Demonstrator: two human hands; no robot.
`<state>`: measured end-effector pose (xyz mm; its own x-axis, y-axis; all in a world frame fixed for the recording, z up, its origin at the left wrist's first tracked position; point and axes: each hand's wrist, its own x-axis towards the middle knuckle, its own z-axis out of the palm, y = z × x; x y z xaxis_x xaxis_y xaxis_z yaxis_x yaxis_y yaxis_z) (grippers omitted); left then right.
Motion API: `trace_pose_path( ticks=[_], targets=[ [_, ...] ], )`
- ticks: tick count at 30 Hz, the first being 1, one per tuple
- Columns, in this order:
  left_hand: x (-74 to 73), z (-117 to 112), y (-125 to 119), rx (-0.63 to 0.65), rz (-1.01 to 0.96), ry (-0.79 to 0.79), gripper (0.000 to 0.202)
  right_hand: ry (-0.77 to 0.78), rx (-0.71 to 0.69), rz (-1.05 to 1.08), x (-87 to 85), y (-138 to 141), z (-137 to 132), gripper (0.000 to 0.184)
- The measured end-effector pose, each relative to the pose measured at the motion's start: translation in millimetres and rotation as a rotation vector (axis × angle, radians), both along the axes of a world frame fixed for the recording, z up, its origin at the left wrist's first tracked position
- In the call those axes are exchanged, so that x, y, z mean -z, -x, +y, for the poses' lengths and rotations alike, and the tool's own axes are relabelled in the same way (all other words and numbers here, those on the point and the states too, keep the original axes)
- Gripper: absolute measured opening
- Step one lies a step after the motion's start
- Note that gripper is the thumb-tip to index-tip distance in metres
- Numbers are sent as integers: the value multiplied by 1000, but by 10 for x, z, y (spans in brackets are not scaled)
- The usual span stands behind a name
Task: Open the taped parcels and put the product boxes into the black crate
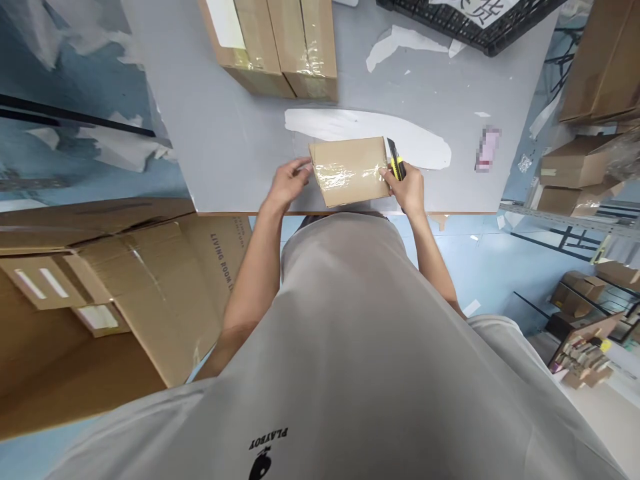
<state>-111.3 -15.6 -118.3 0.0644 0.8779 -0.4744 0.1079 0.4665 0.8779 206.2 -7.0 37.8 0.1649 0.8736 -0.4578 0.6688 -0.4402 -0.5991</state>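
Observation:
A small cardboard box (353, 173), with shiny clear tape across it, is held at the near edge of the table, in front of my body. My left hand (289, 183) grips its left edge between thumb and fingers. On the other side, my right hand (409, 190) has its thumb on the box's right edge. That same hand also holds a yellow and black utility knife (397, 163), whose dark end points away from me. Beneath and behind the box lies a long white paper strip (425, 143).
Taped cartons (280, 47) stand at the back of the grey table (220, 153). A black plastic crate (450, 27) is at the back right, near torn paper (403, 40). A large open carton (150, 280) stands at lower left. Shelves with boxes (575, 163) line the right.

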Motion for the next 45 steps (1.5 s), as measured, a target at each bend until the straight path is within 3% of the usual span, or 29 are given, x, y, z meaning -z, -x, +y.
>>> trace_pose_path(
  ticks=[2, 5, 7, 9, 13, 17, 22, 33, 39, 45],
  targets=[
    [-283, 90, 89, -23, -6, -38, 53, -23, -1, -13, 39, -1, -18, 45],
    [-715, 267, 111, 59, 32, -115, 53, -16, -20, -42, 43, -41, -11, 46],
    [-908, 377, 93, 126, 33, -162, 49, -12, -43, -99, 3, -55, -5, 46],
    [-1000, 461, 83, 175, 49, -187, 38, -42, -75, -169, -76, -31, -27, 48],
    [-989, 558, 109, 258, 100, -220, 27, -113, -179, -212, -329, 195, -207, 60],
    [-897, 611, 136, 286, 55, -212, 27, -3, -309, -134, -562, 658, -440, 66],
    [-820, 659, 136, 324, 16, -212, 31, 117, -418, -198, -646, 1214, -519, 62],
    [-822, 657, 64, 346, 39, -205, 26, 289, -357, -430, -812, 1706, -552, 62],
    [-833, 600, 13, 332, 36, -217, 24, 402, -297, -572, -819, 2035, -432, 56],
    [-847, 468, -21, 321, 53, -223, 20, 470, -294, -622, -878, 2111, -515, 47]
  ],
)
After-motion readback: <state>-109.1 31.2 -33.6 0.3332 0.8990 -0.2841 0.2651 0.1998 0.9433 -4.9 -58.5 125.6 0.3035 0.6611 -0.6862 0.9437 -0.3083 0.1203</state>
